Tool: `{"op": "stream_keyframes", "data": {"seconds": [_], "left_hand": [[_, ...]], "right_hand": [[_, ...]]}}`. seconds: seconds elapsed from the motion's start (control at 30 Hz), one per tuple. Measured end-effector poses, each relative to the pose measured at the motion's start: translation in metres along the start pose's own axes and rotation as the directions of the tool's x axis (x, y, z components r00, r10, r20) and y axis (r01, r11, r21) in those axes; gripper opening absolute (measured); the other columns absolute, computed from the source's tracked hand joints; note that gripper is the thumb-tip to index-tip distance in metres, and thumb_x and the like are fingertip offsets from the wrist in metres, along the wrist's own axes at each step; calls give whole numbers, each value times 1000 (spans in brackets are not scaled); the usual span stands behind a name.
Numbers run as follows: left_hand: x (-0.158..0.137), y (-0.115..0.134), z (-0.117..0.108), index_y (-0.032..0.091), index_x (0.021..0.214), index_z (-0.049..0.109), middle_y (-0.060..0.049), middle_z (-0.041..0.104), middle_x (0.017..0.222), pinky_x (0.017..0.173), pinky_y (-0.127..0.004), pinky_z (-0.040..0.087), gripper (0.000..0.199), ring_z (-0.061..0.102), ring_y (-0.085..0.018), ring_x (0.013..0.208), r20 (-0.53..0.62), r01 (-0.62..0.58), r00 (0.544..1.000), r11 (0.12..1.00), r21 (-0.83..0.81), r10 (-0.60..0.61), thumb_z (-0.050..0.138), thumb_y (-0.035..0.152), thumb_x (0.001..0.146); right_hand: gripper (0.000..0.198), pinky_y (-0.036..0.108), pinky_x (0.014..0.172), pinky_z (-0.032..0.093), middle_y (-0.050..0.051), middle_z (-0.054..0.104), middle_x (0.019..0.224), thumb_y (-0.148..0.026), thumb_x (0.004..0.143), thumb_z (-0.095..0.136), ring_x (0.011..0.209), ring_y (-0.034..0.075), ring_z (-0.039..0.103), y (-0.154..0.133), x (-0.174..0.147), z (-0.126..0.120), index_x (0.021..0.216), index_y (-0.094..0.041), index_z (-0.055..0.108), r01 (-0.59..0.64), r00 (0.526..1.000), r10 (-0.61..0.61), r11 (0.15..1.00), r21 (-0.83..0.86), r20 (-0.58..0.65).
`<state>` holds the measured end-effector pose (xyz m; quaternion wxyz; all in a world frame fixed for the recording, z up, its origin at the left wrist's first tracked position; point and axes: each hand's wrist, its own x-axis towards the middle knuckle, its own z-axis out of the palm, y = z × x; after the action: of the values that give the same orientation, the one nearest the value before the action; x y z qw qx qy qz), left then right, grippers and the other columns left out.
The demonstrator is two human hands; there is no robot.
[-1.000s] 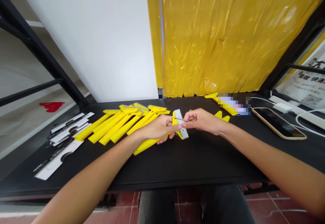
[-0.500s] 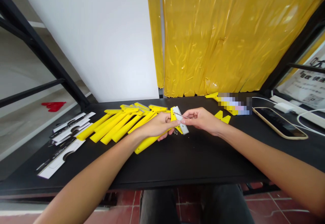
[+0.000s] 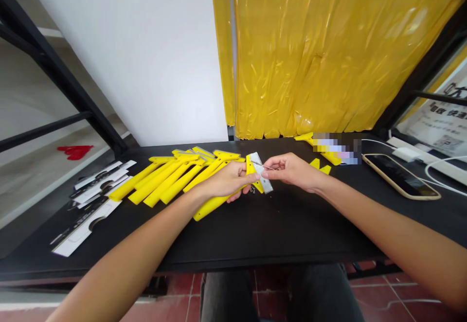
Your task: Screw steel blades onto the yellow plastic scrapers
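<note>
My left hand (image 3: 229,178) is closed around a yellow scraper (image 3: 209,208), its long handle pointing down and left. A pale metal plate (image 3: 265,182) lies along the scraper's head, facing my right hand (image 3: 290,171). The fingers of my right hand pinch a thin metal rod (image 3: 270,167), which reaches across the plate toward the yellow head; its tip is too small to make out. Small metal pieces (image 3: 251,190) lie on the table just under the head. Left of my hands, several yellow scrapers (image 3: 171,178) lie in an overlapping row.
White and black cards (image 3: 87,224) are piled at the table's left. Toward the right are yellow plastic pieces (image 3: 321,167), another yellow item (image 3: 304,137) partly blurred out, a phone (image 3: 401,176) and white cables. Yellow plastic sheeting (image 3: 310,59) hangs behind.
The scraper's head and plate have shifted very slightly to the right and up. Both hands keep their grips, and the rod still lies across the plate.
</note>
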<state>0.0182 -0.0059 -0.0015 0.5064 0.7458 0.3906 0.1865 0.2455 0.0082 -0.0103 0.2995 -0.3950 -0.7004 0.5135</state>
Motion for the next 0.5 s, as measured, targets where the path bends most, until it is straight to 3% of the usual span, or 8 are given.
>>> {"op": "stream_keyframes", "data": {"seconds": [0.5], "left_hand": [[-2,2,1,18,79,51,2,58,62,31,-18,32,40,50,-7,34,5,-31,999,999,25,31,58,55,93]], "right_hand": [[37,24,51,29,0,66,75,-46,66,85,58,9,46,8,2,6,84,-17,71,-18,1000,19,999,47,-24]]}}
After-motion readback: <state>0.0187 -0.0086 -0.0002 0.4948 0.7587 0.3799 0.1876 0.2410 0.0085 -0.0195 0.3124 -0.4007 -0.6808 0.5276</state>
